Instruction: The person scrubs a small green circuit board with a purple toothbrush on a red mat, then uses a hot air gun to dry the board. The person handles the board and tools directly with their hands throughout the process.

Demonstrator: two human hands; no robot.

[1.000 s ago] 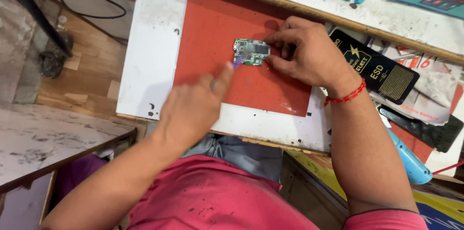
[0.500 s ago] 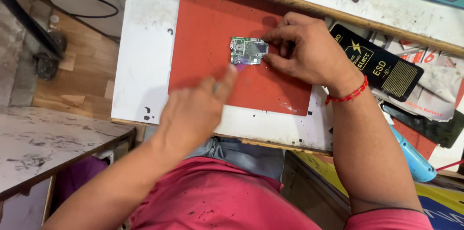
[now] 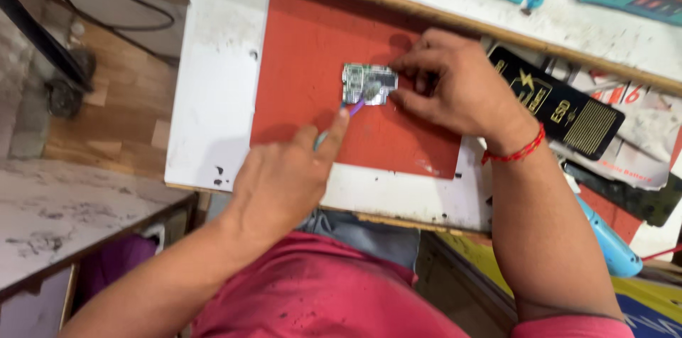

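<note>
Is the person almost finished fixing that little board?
Hard to say. Done: the bare circuit board lies on the red mat. In hand: the right hand steadies it while the left hand works a purple-tipped tool at its edge. No casing is on it.

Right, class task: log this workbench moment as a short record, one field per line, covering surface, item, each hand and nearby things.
surface: red mat on a white board
item: small circuit board lying on the mat
right hand: fingers on the board's right edge
left hand: holds a thin purple-tipped tool at the board's lower edge
nearby: black flat pack to the right of the mat
</note>
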